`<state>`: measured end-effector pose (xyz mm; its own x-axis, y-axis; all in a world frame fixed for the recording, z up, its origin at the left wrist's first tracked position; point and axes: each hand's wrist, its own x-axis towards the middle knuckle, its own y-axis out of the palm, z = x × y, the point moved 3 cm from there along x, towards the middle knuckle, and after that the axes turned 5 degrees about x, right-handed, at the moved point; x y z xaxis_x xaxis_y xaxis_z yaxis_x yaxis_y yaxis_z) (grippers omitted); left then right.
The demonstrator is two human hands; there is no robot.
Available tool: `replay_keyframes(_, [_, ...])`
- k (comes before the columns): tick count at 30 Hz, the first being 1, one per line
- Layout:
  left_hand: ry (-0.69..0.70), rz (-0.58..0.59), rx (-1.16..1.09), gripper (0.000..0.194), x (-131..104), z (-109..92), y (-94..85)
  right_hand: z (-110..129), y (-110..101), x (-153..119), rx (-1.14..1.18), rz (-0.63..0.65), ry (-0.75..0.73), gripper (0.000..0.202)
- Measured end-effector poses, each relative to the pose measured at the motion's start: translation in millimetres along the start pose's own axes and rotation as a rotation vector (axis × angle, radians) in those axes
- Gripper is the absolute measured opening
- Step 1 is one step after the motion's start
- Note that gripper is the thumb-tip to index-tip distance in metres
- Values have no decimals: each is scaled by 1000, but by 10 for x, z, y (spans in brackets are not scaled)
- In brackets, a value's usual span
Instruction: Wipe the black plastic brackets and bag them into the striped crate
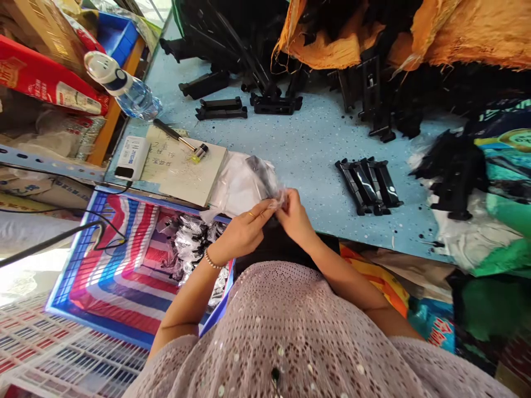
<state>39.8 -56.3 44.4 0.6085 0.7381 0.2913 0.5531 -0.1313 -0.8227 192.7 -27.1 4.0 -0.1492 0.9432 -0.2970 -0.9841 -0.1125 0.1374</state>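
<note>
Both hands meet at the table's near edge, pinching the end of a clear plastic bag [262, 176] with a dark part inside. My left hand [244, 232] has its fingers closed on the bag's edge. Beside it, my right hand [295, 218] is closed on the same gathered end. Under the bag lies a stack of white plastic bags [232, 185]. To the right, several black plastic parts [367, 187] lie side by side on the blue speckled table [307, 149]. The fingertips are partly hidden by the crumpled plastic.
A blue crate [62, 287] with striped lining holds bagged parts at the lower left. A hammer [178, 135] rests on a notepad [194, 176] near a white box [133, 157] and a water bottle [136, 99]. Black parts and orange sacking [323, 47] cover the back.
</note>
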Motion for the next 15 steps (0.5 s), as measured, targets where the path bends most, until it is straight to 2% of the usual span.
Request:
replay_keyframes(1, [0, -21, -7, 70, -22, -51, -87, 67, 20, -73, -110, 30, -56, 37])
replay_keyframes(3, [-43, -54, -32, 61, -146, -178, -374, 214, 29, -212, -215, 253, -113, 32])
replay_keyframes(4, [-86, -42, -56, 55, -257, -229, -552, 295, -20, -262, -238, 377, -130, 30])
replay_keyframes(5, [-157, 10, -98, 50, -400, -246, -724, 381, -129, -283, -280, 440, -151, 28])
replay_keyframes(6, [-218, 120, -151, 46, -569, -222, -863, 467, -304, -265, -366, 404, -177, 27])
replay_keyframes(7, [-284, 246, -189, 41, -758, -142, -960, 548, -535, -212, -502, 278, -202, 27])
replay_keyframes(8, [-355, 349, -231, 34, -949, -2, -1007, 624, -807, -138, -677, 59, -221, 28])
replay_keyframes(9, [-452, 438, -269, 27, -1134, 196, -992, 684, -1079, -59, -875, -173, -214, 30])
replay_keyframes(10, [-581, 496, -281, 20, -1301, 442, -921, 715, -1312, 24, -1059, -339, -165, 33])
replay_keyframes(11, [-732, 518, -244, 16, -1445, 716, -810, 718, -1493, 113, -1209, -439, -97, 36])
replay_keyframes(12, [-906, 536, -168, 11, -1571, 991, -675, 701, -1612, 200, -1332, -482, -32, 39])
replay_keyframes(13, [-1069, 529, -69, 5, -1670, 1242, -539, 670, -1668, 280, -1419, -471, 16, 41])
replay_keyframes(15, [-1212, 503, 30, 10, -1769, 1597, -291, 602, -1632, 385, -1512, -368, 27, 43])
